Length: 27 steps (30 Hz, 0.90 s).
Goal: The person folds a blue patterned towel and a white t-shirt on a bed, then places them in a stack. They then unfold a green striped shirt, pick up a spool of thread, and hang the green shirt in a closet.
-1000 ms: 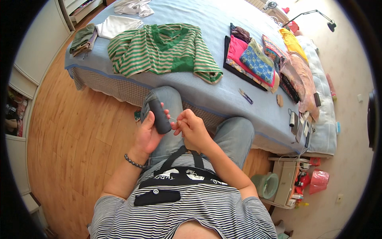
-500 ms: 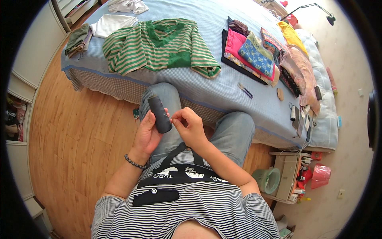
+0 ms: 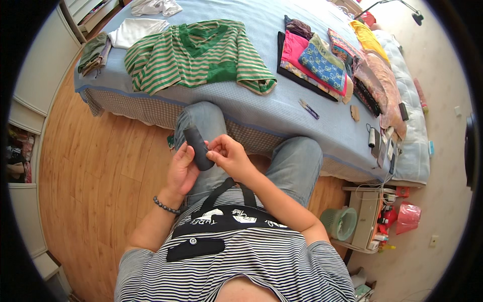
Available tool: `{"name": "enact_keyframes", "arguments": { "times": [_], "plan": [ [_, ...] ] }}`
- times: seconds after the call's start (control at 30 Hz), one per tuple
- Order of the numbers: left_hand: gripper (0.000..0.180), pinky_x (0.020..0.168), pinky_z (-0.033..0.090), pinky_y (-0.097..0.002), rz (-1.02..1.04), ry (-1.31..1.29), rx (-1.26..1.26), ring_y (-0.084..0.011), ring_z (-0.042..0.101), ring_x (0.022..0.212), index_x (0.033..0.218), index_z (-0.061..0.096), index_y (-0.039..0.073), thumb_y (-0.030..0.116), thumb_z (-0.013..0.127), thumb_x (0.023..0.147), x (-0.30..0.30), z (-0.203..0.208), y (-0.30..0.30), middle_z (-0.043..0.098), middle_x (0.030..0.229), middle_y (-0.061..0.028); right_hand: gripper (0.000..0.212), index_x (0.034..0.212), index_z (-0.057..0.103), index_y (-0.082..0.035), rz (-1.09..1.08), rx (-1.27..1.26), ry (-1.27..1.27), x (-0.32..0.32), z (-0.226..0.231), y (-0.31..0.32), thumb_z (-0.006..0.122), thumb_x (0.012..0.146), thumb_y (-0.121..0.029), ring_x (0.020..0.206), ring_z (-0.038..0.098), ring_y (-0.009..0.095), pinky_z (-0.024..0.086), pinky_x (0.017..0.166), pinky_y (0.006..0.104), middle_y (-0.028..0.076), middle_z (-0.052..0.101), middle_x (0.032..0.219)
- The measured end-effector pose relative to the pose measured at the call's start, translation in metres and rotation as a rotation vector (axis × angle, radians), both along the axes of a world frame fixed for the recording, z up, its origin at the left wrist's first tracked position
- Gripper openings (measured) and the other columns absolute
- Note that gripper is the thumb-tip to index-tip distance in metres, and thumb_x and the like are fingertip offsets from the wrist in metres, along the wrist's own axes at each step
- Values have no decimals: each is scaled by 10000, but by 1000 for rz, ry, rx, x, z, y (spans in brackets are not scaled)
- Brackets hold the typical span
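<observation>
My left hand [image 3: 183, 168] is wrapped around a dark grey spool of thread [image 3: 197, 146], held tilted above my left knee. Against the spool's right side, my right hand [image 3: 226, 153] has thumb and forefinger pinched together. What lies between those fingertips is too small to make out. Beyond my hands, a green-and-beige striped V-neck shirt [image 3: 198, 58] with a solid green patch is spread on the bed. A pair of thread snips [image 3: 309, 108] rests on the bedcover to its right, near a small brown piece [image 3: 355, 113].
I sit facing the bed, whose blue cover [image 3: 261, 113] hangs over the near edge. Folded clothes [image 3: 314, 60] are stacked at the right, white cloth [image 3: 136, 32] at the left. A green basket [image 3: 339, 224] stands by a small cabinet [image 3: 365, 221]. Wooden floor [image 3: 95, 166] lies to my left.
My right fingers have moved in against the spool's side; a thin light line beside them earlier is no longer distinct. Both hands and the spool have shifted slightly left in the view.
</observation>
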<state>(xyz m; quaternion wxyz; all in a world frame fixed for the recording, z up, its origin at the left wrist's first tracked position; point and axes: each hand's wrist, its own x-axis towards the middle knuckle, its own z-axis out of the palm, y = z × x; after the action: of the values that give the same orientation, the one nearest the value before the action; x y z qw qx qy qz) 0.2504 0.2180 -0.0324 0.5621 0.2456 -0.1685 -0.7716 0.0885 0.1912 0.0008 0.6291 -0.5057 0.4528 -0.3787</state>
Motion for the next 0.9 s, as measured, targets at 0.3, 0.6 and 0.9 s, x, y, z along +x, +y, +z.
{"name": "enact_keyframes", "arguments": {
  "times": [0.3,0.6,0.9],
  "plan": [
    [413,967,441,-381,-24,187,119,-230,537,1109,1230,465,27,212,618,895,7,13,-2,545,1201,-107,107,860,619,-10,17,-43,67,-27,-12,-18,594,889,-110,609,485,65,390,537,220,-15,534,674],
    [282,889,458,-287,22,-519,-134,-133,564,978,1079,512,25,47,653,836,14,24,0,587,1030,-66,42,818,592,0,2,-554,331,-22,34,-7,589,843,-33,594,532,145,437,568,264,91,546,649],
    [280,855,457,-276,28,-725,-187,-109,552,922,1059,517,38,103,670,834,16,37,0,567,974,-15,59,810,604,1,62,-606,351,-26,33,0,627,820,-52,590,558,209,441,549,307,120,559,670]
  ]
}}
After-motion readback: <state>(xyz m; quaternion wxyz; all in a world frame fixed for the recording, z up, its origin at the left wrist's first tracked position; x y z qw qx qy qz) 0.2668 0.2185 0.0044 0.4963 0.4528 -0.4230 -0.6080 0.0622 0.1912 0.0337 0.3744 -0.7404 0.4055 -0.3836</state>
